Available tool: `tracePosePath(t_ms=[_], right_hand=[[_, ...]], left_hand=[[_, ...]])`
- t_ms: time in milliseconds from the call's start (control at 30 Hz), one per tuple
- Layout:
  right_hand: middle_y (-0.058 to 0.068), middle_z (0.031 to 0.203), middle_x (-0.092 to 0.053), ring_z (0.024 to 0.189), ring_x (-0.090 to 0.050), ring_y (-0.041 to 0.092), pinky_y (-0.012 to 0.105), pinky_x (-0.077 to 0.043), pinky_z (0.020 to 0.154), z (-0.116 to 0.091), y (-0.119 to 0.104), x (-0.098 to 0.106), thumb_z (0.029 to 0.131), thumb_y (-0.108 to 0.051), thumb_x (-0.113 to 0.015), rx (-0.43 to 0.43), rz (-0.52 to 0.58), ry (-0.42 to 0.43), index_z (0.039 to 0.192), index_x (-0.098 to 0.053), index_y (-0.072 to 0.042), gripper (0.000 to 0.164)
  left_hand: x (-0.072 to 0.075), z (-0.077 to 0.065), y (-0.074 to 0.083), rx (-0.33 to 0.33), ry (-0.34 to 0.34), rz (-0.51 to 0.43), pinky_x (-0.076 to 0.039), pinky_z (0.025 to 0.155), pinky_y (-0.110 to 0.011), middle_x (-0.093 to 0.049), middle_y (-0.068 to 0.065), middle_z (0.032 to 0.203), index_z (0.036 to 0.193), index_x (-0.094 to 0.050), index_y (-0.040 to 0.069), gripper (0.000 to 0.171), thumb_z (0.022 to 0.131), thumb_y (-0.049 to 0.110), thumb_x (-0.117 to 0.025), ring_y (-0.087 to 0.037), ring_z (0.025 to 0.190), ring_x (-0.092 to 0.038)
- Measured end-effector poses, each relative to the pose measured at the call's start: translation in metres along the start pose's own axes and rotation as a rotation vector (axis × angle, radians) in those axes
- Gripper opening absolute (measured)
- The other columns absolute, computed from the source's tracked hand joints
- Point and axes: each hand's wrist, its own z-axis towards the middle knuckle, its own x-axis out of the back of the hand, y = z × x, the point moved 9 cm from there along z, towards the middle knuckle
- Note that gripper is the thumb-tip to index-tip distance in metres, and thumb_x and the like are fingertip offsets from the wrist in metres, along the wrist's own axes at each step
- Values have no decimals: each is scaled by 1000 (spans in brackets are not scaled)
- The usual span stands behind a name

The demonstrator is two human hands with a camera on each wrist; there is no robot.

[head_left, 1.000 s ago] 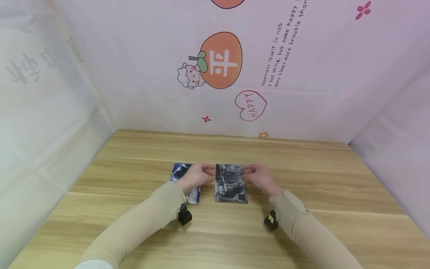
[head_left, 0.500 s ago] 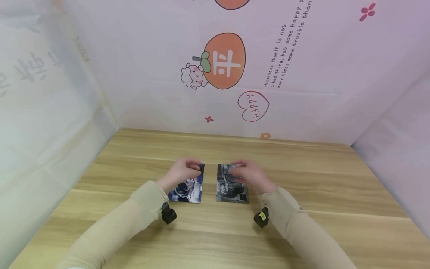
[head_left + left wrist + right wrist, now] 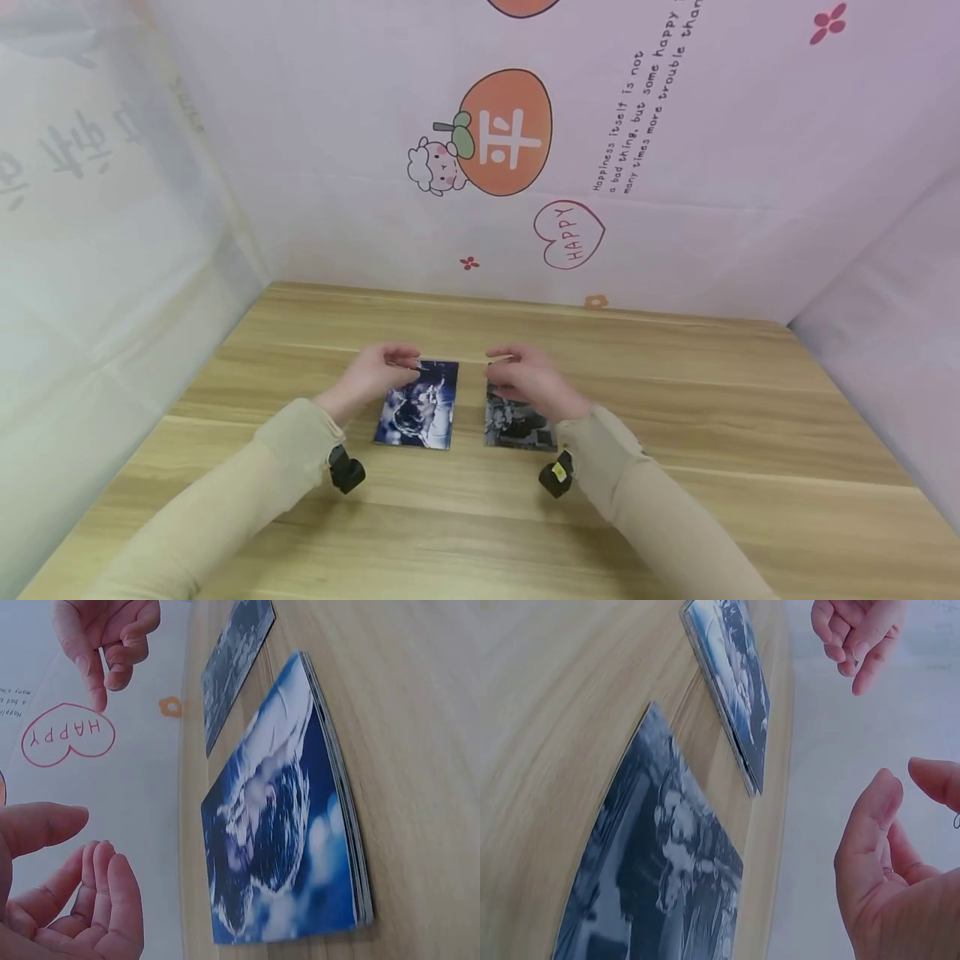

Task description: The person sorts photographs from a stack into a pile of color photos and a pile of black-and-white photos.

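A stack of picture cards (image 3: 262, 817) with a blue-and-white picture on top lies on the wooden table, its layered edge showing in the left wrist view. To its right is a grey picture card (image 3: 652, 862), lying flat. My left hand (image 3: 372, 375) hovers over the stack's far left corner, fingers loosely bent and thumb apart, with nothing between them. Over the far part of the grey card hangs my right hand (image 3: 534, 382), also holding nothing, and it covers some of that card in the head view. A strip of bare wood separates stack and card.
The wooden table (image 3: 450, 533) meets a pale printed cloth wall (image 3: 337, 233) at the back. More white cloth (image 3: 135, 275) rises on the left, and another cloth side (image 3: 885, 275) stands on the right. A small black camera is strapped at each wrist.
My hands have left the grey card's two side edges. The left hand has moved left past most of the stack, uncovering it; the right has moved left over the grey card.
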Motion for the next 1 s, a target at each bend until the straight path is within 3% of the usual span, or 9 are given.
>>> tracePosePath(t_ms=[467, 1000], right_hand=[[21, 126, -53, 117, -53, 37, 46, -50, 98, 10, -1, -18, 89, -5, -58, 18, 7, 20, 132, -47, 4, 45], [27, 126, -52, 114, -55, 39, 45, -49, 99, 17, 22, -39, 89, 0, -54, -15, 119, -17, 130, -43, 10, 44]], left_hand=[[30, -5, -31, 55, 46, 7, -52, 94, -38, -59, -24, 121, 125, -53, -5, 41, 87, 7, -63, -34, 110, -57], [34, -11, -55, 58, 32, 33, -53, 92, -38, -61, -26, 116, 122, -54, -9, 40, 86, 7, -62, -33, 106, -59]])
